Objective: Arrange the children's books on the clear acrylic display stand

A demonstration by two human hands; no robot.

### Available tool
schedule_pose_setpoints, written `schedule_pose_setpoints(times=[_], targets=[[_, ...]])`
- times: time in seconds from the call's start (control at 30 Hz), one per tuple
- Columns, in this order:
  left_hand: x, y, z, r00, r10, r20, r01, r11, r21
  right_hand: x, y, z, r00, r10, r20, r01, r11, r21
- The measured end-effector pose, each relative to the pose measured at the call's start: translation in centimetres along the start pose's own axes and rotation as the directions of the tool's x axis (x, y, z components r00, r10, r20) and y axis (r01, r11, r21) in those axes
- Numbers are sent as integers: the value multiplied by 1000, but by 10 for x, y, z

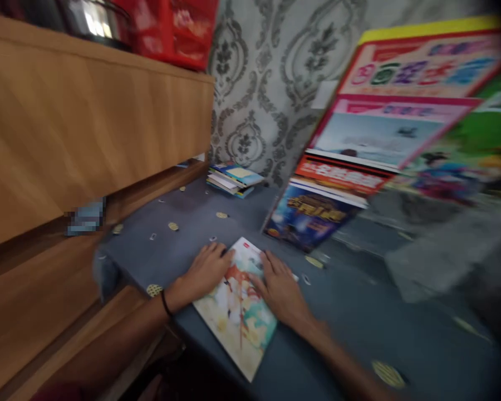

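A thin picture book (242,317) with a pale cover of orange, white and green painted figures lies on the dark cloth-covered table, one corner towards me. My left hand (209,270) rests along its upper left edge, fingers extended and thumb touching the cover. Across from it, my right hand (281,287) lies over the right edge, fingers stretched out and thumb spread onto the cover. The tips of some fingers are blurred. A dark band (166,303) circles my left wrist.
Beyond my hands, a small stack of books (236,178) lies by the patterned wall (250,128). To the right stands a tiered book display (350,145) with colourful covers. A wooden cabinet (96,122) borders the left, with a red plastic container (173,33) on top.
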State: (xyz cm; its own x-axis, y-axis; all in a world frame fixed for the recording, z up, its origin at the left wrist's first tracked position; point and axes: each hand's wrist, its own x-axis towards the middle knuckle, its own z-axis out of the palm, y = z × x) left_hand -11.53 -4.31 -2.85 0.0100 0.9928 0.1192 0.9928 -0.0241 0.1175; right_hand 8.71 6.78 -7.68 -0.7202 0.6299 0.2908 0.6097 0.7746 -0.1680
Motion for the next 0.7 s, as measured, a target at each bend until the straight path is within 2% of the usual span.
schedule_pose_setpoints(times=[0.13,0.33,0.43,0.6,0.7], targets=[[2,-2,4,1000,-12,-2,12,1000,-4,-21,3,-18,993,82,84,-85,996,32],[3,-1,14,1000,22,15,-22,999,29,-59,5,-24,976,215,26,-216,973,82],[28,0,29,994,113,-4,-112,992,58,-65,17,-9,980,201,-10,-199,976,90],[80,2,41,956,288,-60,-291,955,-52,-60,42,16,982,119,-146,-112,992,56],[94,-1,45,954,275,-119,-286,955,-84,-63,40,16,955,138,-261,-126,990,62]])
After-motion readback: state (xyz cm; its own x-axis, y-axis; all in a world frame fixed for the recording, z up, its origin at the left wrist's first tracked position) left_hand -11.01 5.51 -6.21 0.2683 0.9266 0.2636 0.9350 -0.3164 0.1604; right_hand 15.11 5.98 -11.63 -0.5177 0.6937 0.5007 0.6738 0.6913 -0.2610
